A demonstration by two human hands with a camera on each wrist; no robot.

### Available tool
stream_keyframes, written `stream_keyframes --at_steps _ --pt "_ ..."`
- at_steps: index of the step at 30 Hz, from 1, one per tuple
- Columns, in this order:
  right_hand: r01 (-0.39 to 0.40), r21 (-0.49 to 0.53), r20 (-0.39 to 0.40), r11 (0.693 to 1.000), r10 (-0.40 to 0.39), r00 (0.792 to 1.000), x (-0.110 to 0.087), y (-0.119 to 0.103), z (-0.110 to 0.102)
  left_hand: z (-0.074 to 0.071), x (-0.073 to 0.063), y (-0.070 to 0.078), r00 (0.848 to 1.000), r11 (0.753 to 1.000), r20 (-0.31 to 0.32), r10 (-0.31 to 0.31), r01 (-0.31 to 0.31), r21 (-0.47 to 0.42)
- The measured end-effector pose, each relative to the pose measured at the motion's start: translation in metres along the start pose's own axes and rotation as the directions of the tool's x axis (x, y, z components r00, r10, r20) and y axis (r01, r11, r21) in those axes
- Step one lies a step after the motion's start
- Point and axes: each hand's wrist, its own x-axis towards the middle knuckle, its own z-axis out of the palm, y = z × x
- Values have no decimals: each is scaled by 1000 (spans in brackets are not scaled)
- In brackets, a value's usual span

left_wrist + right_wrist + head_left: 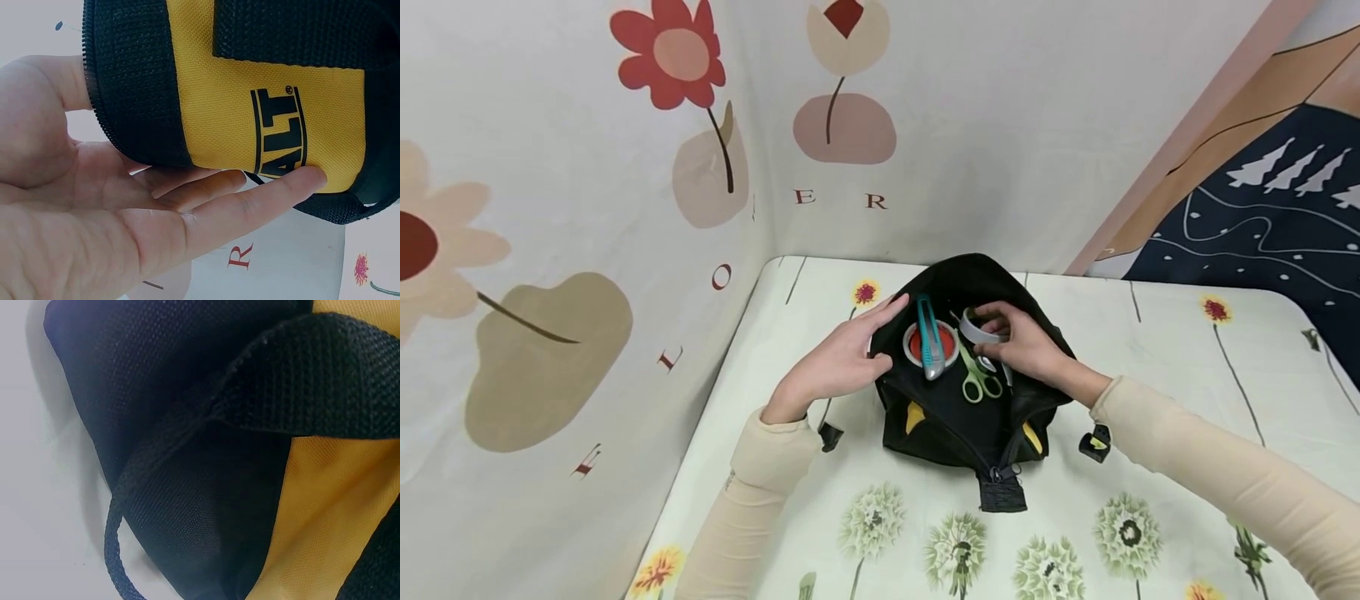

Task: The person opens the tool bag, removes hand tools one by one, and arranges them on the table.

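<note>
A black and yellow tool bag [940, 446] lies unzipped on the cloth. My left hand [842, 354] rests at its left rim, thumb at the zipped edge. In the left wrist view its long fingers [250, 203] stretch along the bag's yellow outer panel [219, 119]. Inside the bag's mouth, my right hand [1022, 342] pinches a white tape roll [972, 329]. Beside it lie green-handled scissors [974, 388]. A teal utility knife [929, 340] lies across a red-centred tape roll [912, 343]. The right wrist view shows only the bag's black side [206, 487] and webbing handle [325, 381].
A flower-printed cloth [820, 500] covers the table. Printed hangings [985, 167] stand close behind the bag and on the left. A small black buckle [1095, 443] lies right of the bag, and a black strap end [830, 437] on the left.
</note>
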Motion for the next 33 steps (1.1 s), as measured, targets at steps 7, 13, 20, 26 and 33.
stream_keyframes --at_steps 7,13,20,26,33 --pt "2 -10 -25 1000 -3 1000 -1 5 -1 0 0 0 1000 1000 3 7 -7 -4" --pt "-28 -7 -50 1000 28 998 -3 4 -2 0 0 -1 1000 1000 3 10 -10 -4" --pt "-22 -10 -79 1000 21 997 -8 0 -5 0 0 1 1000 1000 4 12 -12 -2" --pt "155 -11 -75 988 -155 985 -12 -9 -7 1 2 0 1000 1000 0 10 -10 12" --pt "188 -1 -71 982 -188 980 -19 -18 -9 2 3 -1 1000 1000 -8 1 -1 20"
